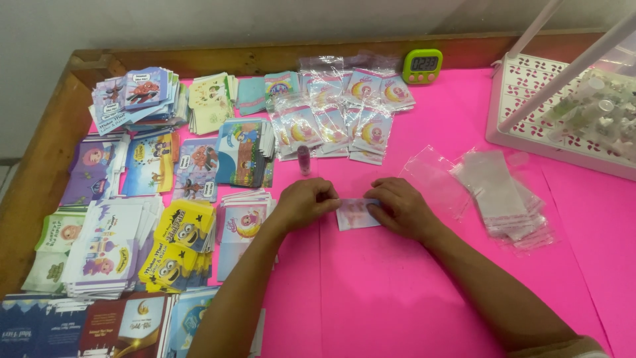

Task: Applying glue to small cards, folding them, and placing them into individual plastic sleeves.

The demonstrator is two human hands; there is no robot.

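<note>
Small pink card (356,213) in its clear sleeve lies flat on the pink tabletop (397,292), between my hands. My left hand (306,202) pinches its left edge; my right hand (401,207) presses fingers on its right edge. Just beyond my left hand stands a small vial (304,159).

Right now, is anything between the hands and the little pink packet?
No. The left hand and right hand both touch the pink packet on the pink table. The small vial stands behind them.
</note>
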